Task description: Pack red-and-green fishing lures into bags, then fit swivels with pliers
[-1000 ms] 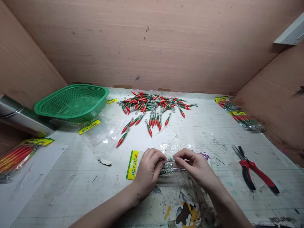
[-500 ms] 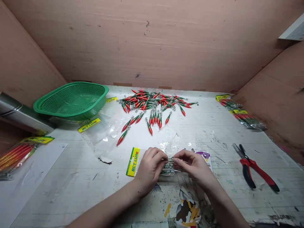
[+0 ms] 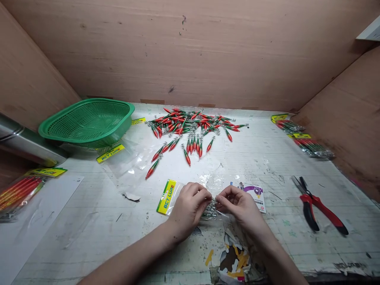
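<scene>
At the front middle of the table lies a clear plastic bag [image 3: 178, 193] with a yellow and green BCT LURE header [image 3: 166, 197]. Lures with metal hooks [image 3: 210, 211] show inside it near its right end. My left hand [image 3: 192, 206] lies over the bag, thumb and forefinger pinched on its plastic by the hooks. Facing it, my right hand [image 3: 237, 204] pinches the bag's right end, fingertips close to the left ones. My fingers and palms hide most of the bagged lures. Beyond the hands, several red and green fishing lures [image 3: 194, 144] lie loose, with a larger heap [image 3: 190, 122] behind.
A green basket [image 3: 87, 122] stands back left, an unfilled header bag [image 3: 127, 166] before it. Packed lures [image 3: 20, 194] lie far left, more packs [image 3: 313, 146] back right. Red-handled pliers [image 3: 319, 208] rest on the right. A printed card [image 3: 257, 198] lies behind my right hand.
Both hands stay pinched at the bag's right end, with only slight finger movement. More of the hooks shows between them. The whole view has shifted a little.
</scene>
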{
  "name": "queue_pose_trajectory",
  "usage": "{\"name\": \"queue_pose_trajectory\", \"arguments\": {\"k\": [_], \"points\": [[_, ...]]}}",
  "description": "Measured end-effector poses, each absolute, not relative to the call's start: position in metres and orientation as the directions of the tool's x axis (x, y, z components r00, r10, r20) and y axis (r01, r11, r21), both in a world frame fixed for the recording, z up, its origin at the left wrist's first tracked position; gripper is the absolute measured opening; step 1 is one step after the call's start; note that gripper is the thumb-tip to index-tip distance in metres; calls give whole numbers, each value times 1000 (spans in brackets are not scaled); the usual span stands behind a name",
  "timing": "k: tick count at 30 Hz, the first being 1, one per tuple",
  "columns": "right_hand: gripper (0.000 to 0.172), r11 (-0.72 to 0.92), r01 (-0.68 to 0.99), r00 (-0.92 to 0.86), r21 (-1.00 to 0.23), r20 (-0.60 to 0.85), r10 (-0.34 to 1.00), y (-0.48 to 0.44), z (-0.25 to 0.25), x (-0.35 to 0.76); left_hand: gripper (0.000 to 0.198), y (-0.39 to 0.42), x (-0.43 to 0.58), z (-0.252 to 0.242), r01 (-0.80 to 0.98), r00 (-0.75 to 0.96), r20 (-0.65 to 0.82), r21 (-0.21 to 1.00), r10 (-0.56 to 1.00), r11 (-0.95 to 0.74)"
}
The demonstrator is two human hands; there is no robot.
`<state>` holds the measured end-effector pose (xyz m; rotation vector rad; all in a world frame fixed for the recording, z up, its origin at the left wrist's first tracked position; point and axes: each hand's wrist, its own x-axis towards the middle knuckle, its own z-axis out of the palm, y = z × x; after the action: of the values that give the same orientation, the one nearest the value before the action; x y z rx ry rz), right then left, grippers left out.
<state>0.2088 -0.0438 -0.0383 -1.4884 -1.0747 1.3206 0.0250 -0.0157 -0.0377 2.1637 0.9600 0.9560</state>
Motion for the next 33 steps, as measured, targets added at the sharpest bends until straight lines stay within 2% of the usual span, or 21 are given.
{"name": "queue_pose_trajectory", "arguments": {"k": [3, 7, 9, 14, 19, 24, 29, 33], "points": [[43, -247, 124, 109, -961, -235, 966, -47, -41, 205, 10, -24, 29, -41, 445, 479, 335, 704, 811, -554], [33, -186, 273, 166, -944, -144, 976, -56, -46, 200, 74, -39, 38, -52, 641, 474, 256, 555, 842, -530], [26, -147, 364, 173, -920, -89, 981, -61, -48, 199, 81, -43, 39, -54, 704, 512, 182, 472, 839, -532], [14, -20, 524, 105, -852, 41, 994, -68, -44, 202, 69, -40, 34, -48, 767, 577, 26, 327, 817, -552], [10, 92, 563, -48, -821, 79, 996, -69, -39, 208, 66, -35, 32, -45, 740, 623, 31, 303, 782, -601], [6, 152, 592, -56, -792, 147, 988, -65, -42, 207, 54, -34, 33, -48, 701, 603, 181, 344, 777, -625], [11, 176, 603, -52, -778, 181, 982, -65, -47, 207, 25, -32, 32, -50, 634, 561, 383, 371, 734, -678], [6, 178, 609, -43, -773, 192, 980, -66, -48, 207, 25, -30, 33, -53, 612, 544, 477, 337, 691, -715]]}}
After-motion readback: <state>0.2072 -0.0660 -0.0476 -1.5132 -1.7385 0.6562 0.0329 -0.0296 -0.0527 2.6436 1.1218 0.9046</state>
